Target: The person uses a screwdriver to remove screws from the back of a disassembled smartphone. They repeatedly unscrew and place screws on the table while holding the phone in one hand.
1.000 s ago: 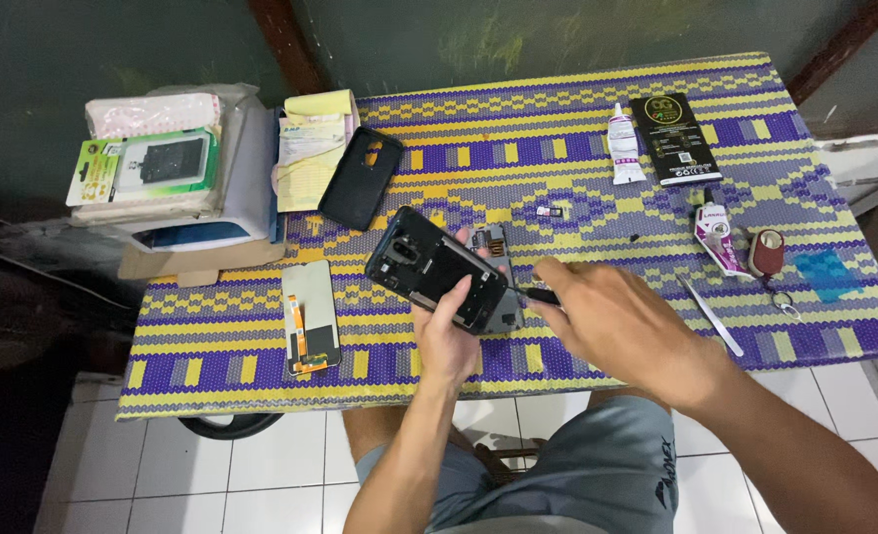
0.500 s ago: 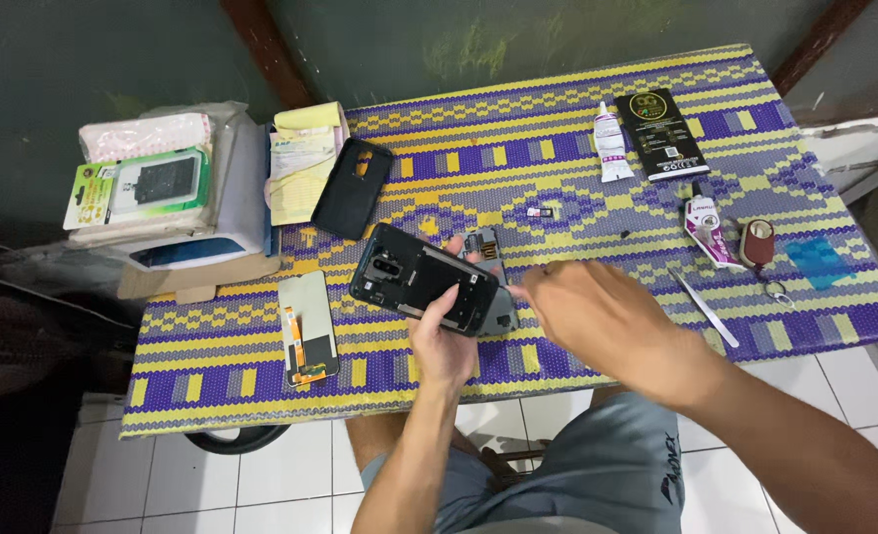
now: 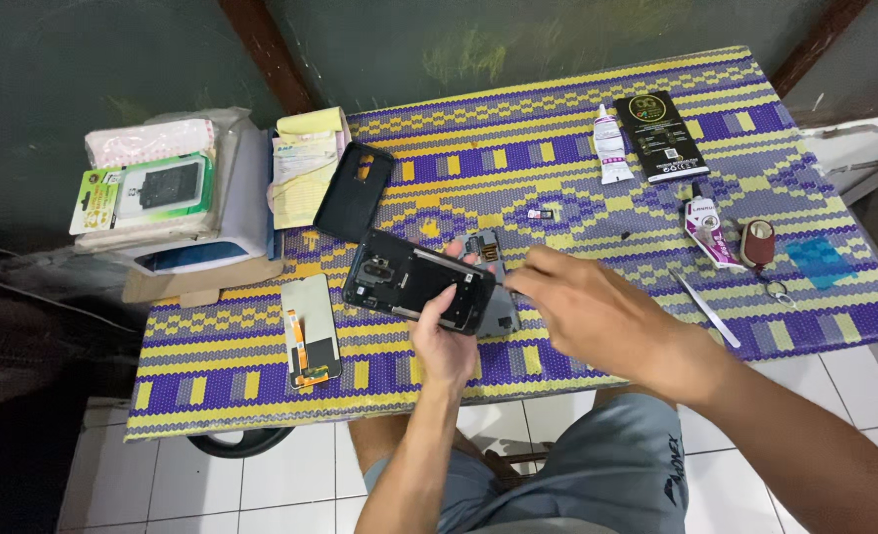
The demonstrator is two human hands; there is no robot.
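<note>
Opened black phone body [image 3: 417, 285], back removed, held above the near middle of the purple-and-yellow woven mat [image 3: 557, 138]. Left hand [image 3: 446, 336] underneath, fingers curled up around its near and far edges. Right hand [image 3: 582, 311] just right of the phone, fingertips pinched together at its right end; whatever is pinched too small to tell. Left of the phone, flat on the mat: replacement screen with orange ribbon [image 3: 310, 331]. Farther off: black phone case [image 3: 353, 191]. To the right: tweezers [image 3: 704, 309].
</note>
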